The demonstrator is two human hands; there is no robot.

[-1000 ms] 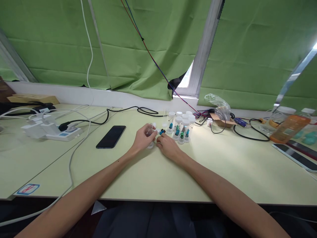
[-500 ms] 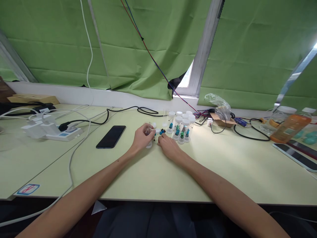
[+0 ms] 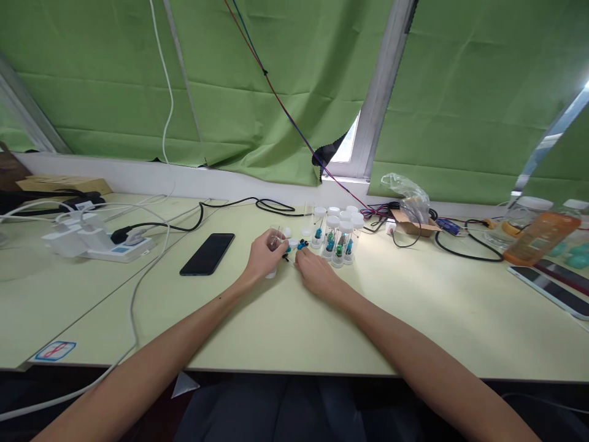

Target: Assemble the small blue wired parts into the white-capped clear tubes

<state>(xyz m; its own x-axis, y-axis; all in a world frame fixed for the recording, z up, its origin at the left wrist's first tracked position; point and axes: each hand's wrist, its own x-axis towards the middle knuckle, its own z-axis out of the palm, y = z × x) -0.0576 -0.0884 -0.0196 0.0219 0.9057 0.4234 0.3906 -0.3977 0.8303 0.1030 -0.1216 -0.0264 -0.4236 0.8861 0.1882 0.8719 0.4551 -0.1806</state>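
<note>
My left hand (image 3: 263, 254) is wrapped round a clear plastic tube (image 3: 271, 274); its top and lower end show past my fingers, and it tilts slightly. Close on the right, my right hand (image 3: 316, 270) has its fingers curled together low over the table. A thin pale piece with a dark end (image 3: 286, 257) lies by its fingertips; whether they grip it I cannot tell. Between and behind the hands are small blue and black parts (image 3: 302, 244) and white caps (image 3: 306, 232). Several capped clear tubes (image 3: 338, 250) with blue and green pieces inside stand upright beyond my right hand.
A black phone (image 3: 208, 254) lies left of my hands, near a white power strip (image 3: 131, 248) with cables. Back right are a cardboard box (image 3: 414, 226) with a plastic bag, and black cables. Far right, an orange bottle (image 3: 543, 238) stands by a phone (image 3: 552, 288).
The lower end of the tube in my left hand has swung a little to the left. My right hand has shifted very slightly right; the dark-ended piece shows more clearly.
</note>
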